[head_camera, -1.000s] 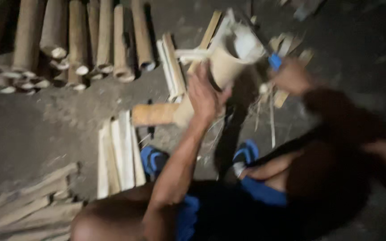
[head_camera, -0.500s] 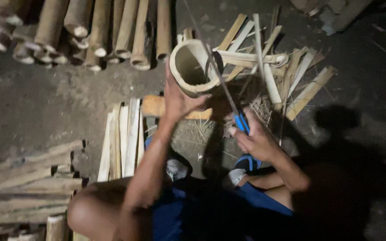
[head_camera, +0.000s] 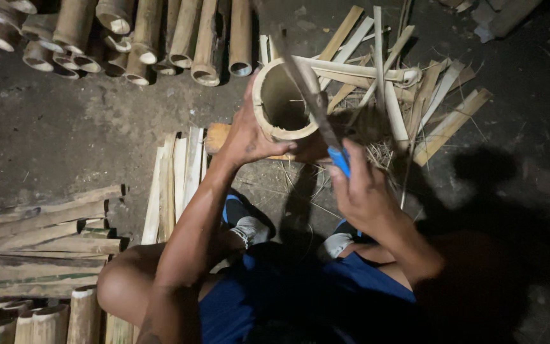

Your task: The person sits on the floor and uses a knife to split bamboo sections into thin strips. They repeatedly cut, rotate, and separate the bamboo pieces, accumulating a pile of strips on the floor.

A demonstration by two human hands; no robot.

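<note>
An upright hollow bamboo tube (head_camera: 282, 102) stands on a wooden block (head_camera: 216, 136) on the ground in front of me. My left hand (head_camera: 249, 135) wraps around the tube's near left side and steadies it. In my right hand (head_camera: 359, 188) I grip the blue handle of a long knife (head_camera: 313, 102). Its blade lies across the tube's open top rim, slanting up to the left.
Several whole bamboo tubes (head_camera: 135, 38) lie in a row at the top left. Split strips (head_camera: 174, 178) lie left of my legs, more split pieces (head_camera: 402, 76) are piled behind the tube, and stacked slats (head_camera: 39, 242) fill the lower left. My sandalled feet (head_camera: 253, 228) rest below the block.
The view has steadied and drawn closer. My right hand brought the knife from the tube's right side over its top, and the blade now rests across the rim. The left hand stays on the tube.
</note>
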